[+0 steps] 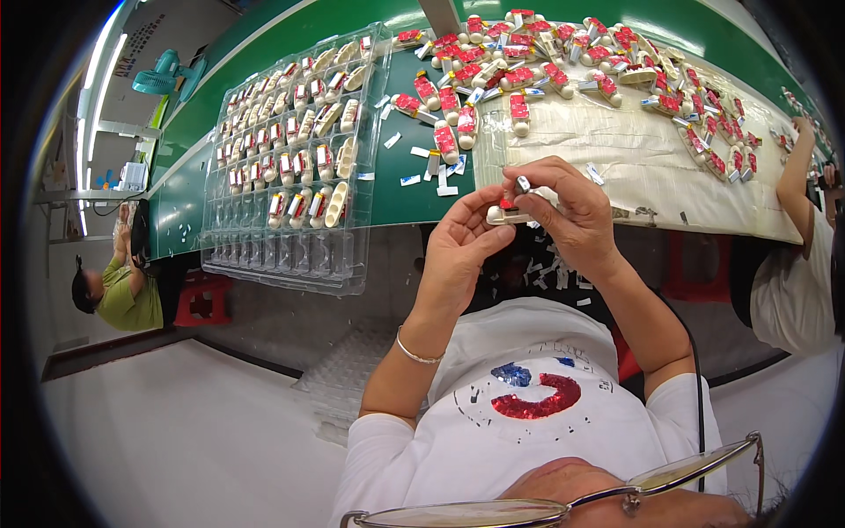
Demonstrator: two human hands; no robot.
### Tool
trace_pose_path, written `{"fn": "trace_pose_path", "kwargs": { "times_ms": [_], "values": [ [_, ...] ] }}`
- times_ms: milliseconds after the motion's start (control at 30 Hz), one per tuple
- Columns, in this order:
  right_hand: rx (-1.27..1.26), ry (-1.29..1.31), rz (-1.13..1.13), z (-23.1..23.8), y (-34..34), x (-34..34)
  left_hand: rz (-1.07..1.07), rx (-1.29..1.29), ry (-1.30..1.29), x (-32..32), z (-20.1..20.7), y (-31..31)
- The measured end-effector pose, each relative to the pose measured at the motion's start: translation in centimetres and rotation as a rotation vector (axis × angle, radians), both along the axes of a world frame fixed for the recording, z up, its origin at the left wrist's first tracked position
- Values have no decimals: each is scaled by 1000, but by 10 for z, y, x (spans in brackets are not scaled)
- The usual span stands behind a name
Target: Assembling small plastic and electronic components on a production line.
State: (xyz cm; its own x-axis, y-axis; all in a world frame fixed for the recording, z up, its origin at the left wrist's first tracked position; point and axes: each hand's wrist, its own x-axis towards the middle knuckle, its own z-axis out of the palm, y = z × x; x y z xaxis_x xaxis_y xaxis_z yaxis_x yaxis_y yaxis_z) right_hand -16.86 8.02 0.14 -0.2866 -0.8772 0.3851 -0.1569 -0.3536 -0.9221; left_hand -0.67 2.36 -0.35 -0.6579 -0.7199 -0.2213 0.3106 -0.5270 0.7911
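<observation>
My left hand is closed, thumb and fingers pinching a small cream-coloured plastic part with red on it just off the table's near edge. Close beside it, my right hand is also closed, its thumb and fingers round a small silver-ended piece. My fingers hide much of both, and whether the two pieces are joined I cannot tell. Beyond my hands lie many similar cream parts with red wraps, several with silver-and-yellow tabs sticking out.
A clear plastic tray of compartments stands at left, its far rows filled with similar parts, its nearest row without any. White paper strips litter the green table. A cream sheet covers the right side. A co-worker's arm reaches in at far right.
</observation>
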Motion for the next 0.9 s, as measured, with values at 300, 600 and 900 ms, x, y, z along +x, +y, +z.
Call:
{"fn": "trace_pose_path", "kwargs": {
  "times_ms": [300, 600, 900],
  "values": [
    [22, -10, -3, 9, 4, 6, 43, -65, -73, -1, -7, 4],
    [-83, 300, -83, 17, 7, 7, 92, -29, 30, 1, -10, 2],
    [-57, 533, -118, 21, 5, 4, 182, -406, -19, 1, 0, 3]
  ]
}}
